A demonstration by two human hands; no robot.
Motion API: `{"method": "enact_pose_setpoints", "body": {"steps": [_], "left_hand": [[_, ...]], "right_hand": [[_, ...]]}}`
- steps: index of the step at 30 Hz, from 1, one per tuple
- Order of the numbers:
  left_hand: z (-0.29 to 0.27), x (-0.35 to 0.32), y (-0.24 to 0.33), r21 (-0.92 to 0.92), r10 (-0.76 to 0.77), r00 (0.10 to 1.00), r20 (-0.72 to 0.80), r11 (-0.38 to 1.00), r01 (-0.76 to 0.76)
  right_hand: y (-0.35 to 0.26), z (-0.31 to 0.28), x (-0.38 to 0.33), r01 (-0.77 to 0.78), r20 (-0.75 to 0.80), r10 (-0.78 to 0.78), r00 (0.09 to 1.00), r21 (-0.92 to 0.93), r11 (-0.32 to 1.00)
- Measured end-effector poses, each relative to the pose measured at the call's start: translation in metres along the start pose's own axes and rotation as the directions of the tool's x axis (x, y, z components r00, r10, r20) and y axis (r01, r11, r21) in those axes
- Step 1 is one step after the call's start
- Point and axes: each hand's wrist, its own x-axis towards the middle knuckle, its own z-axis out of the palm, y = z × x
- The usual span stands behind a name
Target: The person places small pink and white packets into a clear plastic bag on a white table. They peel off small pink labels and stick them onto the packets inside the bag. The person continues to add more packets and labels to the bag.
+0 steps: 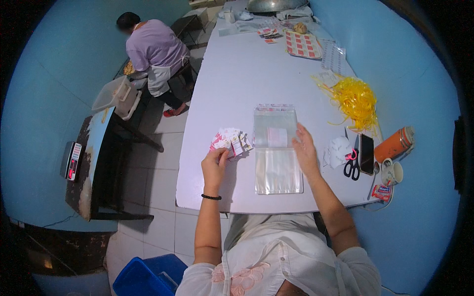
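Observation:
My left hand [216,166] is closed, its thumb and fingertips pinched at the near edge of a loose pile of small pink-and-white paper labels [230,140]. A label seems to be caught between them, though the fingers partly cover it. To the right lies a stack of clear plastic bags [279,172], flat on the white table. A pale pink-and-white label [277,137] shows at the middle of the upper bag. My right hand [307,152] is open at the bags' right edge, fingers extended and apart from the thumb.
Right of the bags are black-handled scissors [351,166], a phone [366,154], an orange bottle [395,143], a cup [391,172] and yellow ribbons [354,102]. Printed sheets [303,45] lie farther back. A person [157,49] sits left; a blue bin [148,276] stands below.

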Motion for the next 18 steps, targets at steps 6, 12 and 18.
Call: {"method": "enact_pose_setpoints", "body": {"steps": [6,12,18], "left_hand": [[0.010,-0.029,0.071,0.067,0.421,0.896,-0.143,0.907,-0.415],[0.018,-0.056,0.111,-0.072,0.498,0.859,-0.122,0.859,-0.508],[0.021,-0.058,0.115,-0.037,0.562,0.809,-0.171,0.817,-0.575]], "right_hand": [[-0.048,0.012,-0.039,-0.248,0.412,0.080,0.908,0.373,0.894],[-0.079,0.013,-0.052,-0.392,0.375,0.186,0.908,0.607,0.691],[-0.087,0.006,-0.053,-0.383,0.375,0.174,0.911,0.605,0.698]]}}
